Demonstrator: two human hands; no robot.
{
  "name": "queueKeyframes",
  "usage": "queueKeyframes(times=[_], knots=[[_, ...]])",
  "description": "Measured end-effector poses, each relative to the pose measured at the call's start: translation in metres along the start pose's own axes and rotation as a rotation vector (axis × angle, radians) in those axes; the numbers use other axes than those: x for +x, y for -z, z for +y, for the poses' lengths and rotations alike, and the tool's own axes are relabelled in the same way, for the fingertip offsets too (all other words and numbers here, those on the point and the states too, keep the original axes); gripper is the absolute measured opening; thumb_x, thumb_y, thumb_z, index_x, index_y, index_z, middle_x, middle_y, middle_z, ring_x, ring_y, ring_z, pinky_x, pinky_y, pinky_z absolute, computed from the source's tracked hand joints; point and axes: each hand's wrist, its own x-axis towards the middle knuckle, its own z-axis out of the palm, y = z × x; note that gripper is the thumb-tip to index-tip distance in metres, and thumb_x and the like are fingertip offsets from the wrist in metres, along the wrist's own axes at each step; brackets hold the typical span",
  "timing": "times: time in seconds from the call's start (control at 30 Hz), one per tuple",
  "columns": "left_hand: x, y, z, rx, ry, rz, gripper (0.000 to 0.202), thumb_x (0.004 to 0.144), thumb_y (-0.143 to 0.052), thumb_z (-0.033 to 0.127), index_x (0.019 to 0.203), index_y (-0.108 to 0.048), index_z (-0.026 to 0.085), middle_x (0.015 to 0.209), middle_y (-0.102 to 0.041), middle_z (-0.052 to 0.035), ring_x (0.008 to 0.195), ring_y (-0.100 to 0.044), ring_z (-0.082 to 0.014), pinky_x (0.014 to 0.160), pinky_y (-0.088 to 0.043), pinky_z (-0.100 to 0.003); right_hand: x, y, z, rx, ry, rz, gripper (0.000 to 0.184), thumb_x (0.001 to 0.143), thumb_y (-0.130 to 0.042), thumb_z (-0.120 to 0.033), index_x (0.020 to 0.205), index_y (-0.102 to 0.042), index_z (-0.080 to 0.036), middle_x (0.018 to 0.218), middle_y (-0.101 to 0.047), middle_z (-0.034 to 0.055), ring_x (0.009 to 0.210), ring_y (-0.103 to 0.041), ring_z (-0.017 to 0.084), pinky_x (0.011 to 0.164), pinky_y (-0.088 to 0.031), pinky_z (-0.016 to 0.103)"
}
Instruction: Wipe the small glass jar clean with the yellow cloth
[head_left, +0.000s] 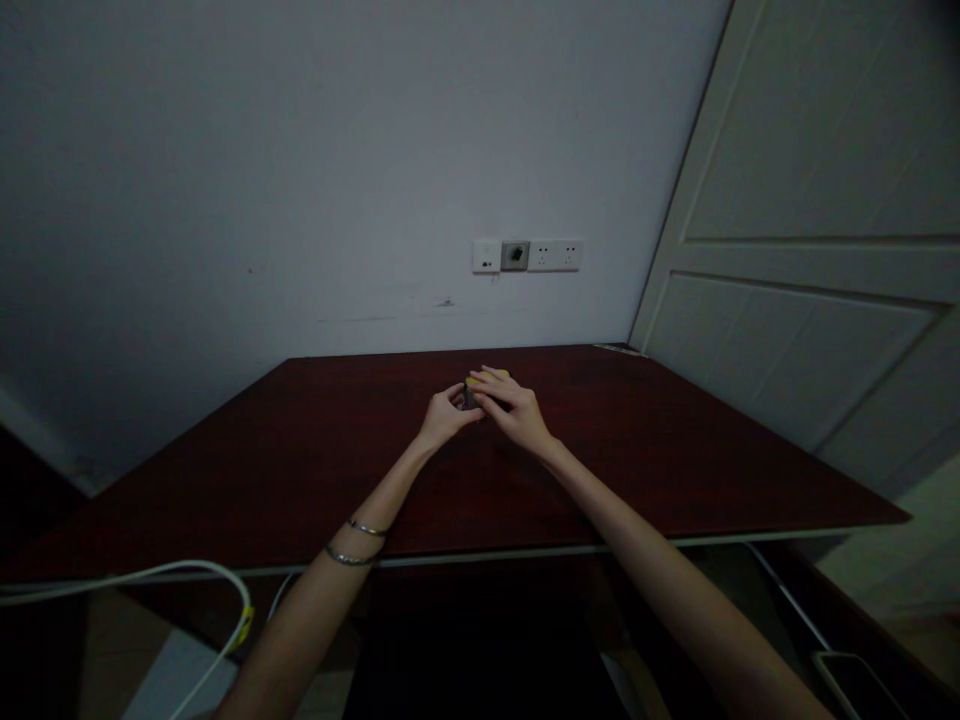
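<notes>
A small dark object with a yellow top [470, 396] is between my two hands, above the far middle part of the dark red table [300, 470]. It looks like a little box or jar, but my fingers cover most of it and its exact kind does not show. My left hand [442, 416] grips its left side, thumb in front and fingers behind. Over the top and right side lies my right hand [519, 412], its fingers bent across the yellow part and its thumb against the front.
Wall sockets and switches [526, 256] sit on the wall behind the table. A panelled door [810, 220] stands at the right. White cable [202, 566] loops at the front left edge. A phone-like device [859, 685] lies low at the right.
</notes>
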Motion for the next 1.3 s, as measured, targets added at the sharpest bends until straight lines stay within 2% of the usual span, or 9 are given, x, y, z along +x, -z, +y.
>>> queueKeyframes(times=[0.1,0.33,0.57,0.67,0.77,0.87,0.97,1.13,1.3], knots=[[0.001,0.000,-0.003,0.012,-0.009,-0.015,0.051,0.054,-0.075,0.020,0.102,-0.061,0.010,0.101,-0.066,-0.0094,0.091,-0.061,-0.0204,0.085,-0.046,-0.033,0.002,0.001,-0.001,-0.065,0.062,-0.073,0.027,0.084,-0.051,-0.025,0.107,-0.063,-0.030,0.118,-0.060,-0.0011,0.123,-0.044,0.019,0.104,-0.034,0.043],[-0.002,-0.003,-0.002,0.027,0.039,-0.025,0.068,0.045,-0.080,0.019,0.109,-0.058,0.010,0.111,-0.062,-0.0125,0.098,-0.060,-0.0229,0.088,-0.046,-0.034,0.014,-0.002,0.011,-0.023,-0.092,0.070,0.026,0.085,-0.049,-0.032,0.104,-0.066,-0.025,0.107,-0.067,0.0033,0.099,-0.062,0.019,0.090,-0.048,0.035],[0.000,-0.002,-0.001,0.207,0.000,0.067,0.035,0.055,-0.071,0.015,0.089,-0.065,0.009,0.088,-0.069,-0.0082,0.085,-0.062,-0.0212,0.077,-0.049,-0.031,0.006,-0.007,0.000,-0.233,0.177,-0.172,0.023,0.083,-0.052,-0.023,0.101,-0.066,-0.026,0.111,-0.065,0.0014,0.116,-0.048,0.021,0.100,-0.037,0.045],[-0.001,-0.003,0.000,0.131,-0.013,0.036,0.046,0.054,-0.072,0.014,0.098,-0.063,0.010,0.094,-0.068,-0.0080,0.090,-0.061,-0.0212,0.081,-0.048,-0.031,0.010,-0.008,0.003,-0.166,0.099,-0.085,0.022,0.083,-0.052,-0.026,0.100,-0.067,-0.025,0.108,-0.066,0.0023,0.111,-0.053,0.020,0.098,-0.040,0.041],[-0.002,-0.004,0.002,0.031,0.015,0.013,0.061,0.048,-0.077,0.015,0.106,-0.059,0.011,0.104,-0.065,-0.0095,0.096,-0.060,-0.0221,0.086,-0.047,-0.034,0.017,-0.009,0.012,0.004,-0.121,0.088,0.024,0.083,-0.051,-0.034,0.099,-0.067,-0.025,0.103,-0.068,0.0032,0.101,-0.060,0.019,0.093,-0.046,0.037],[-0.003,-0.004,0.003,-0.022,0.083,0.057,0.068,0.043,-0.081,0.019,0.106,-0.059,0.010,0.107,-0.064,-0.0119,0.099,-0.059,-0.0234,0.089,-0.045,-0.036,0.019,-0.009,0.017,0.155,-0.279,0.171,0.028,0.081,-0.052,-0.039,0.098,-0.068,-0.023,0.101,-0.069,0.0047,0.096,-0.063,0.020,0.089,-0.048,0.036],[-0.003,-0.004,0.004,-0.061,0.117,0.083,0.064,0.045,-0.081,0.023,0.104,-0.060,0.010,0.104,-0.065,-0.0118,0.097,-0.060,-0.0235,0.088,-0.046,-0.036,0.012,-0.010,0.011,0.174,-0.232,0.189,0.027,0.081,-0.053,-0.037,0.099,-0.068,-0.023,0.107,-0.066,0.0039,0.104,-0.059,0.020,0.096,-0.043,0.038],[-0.001,-0.004,0.006,-0.138,0.116,0.092,0.051,0.052,-0.078,0.025,0.097,-0.062,0.008,0.094,-0.068,-0.0106,0.086,-0.063,-0.0213,0.082,-0.048,-0.035,0.006,-0.011,-0.002,0.077,-0.075,0.113,0.023,0.082,-0.054,-0.031,0.100,-0.067,-0.029,0.113,-0.064,0.0002,0.117,-0.050,0.019,0.103,-0.035,0.041],[-0.004,-0.005,0.008,-0.079,0.117,0.076,0.065,0.046,-0.081,0.022,0.105,-0.058,0.008,0.104,-0.065,-0.0126,0.095,-0.061,-0.0233,0.088,-0.046,-0.038,0.016,-0.010,0.010,0.147,-0.181,0.168,0.025,0.082,-0.053,-0.036,0.097,-0.068,-0.024,0.106,-0.067,0.0033,0.103,-0.060,0.019,0.095,-0.044,0.035]])
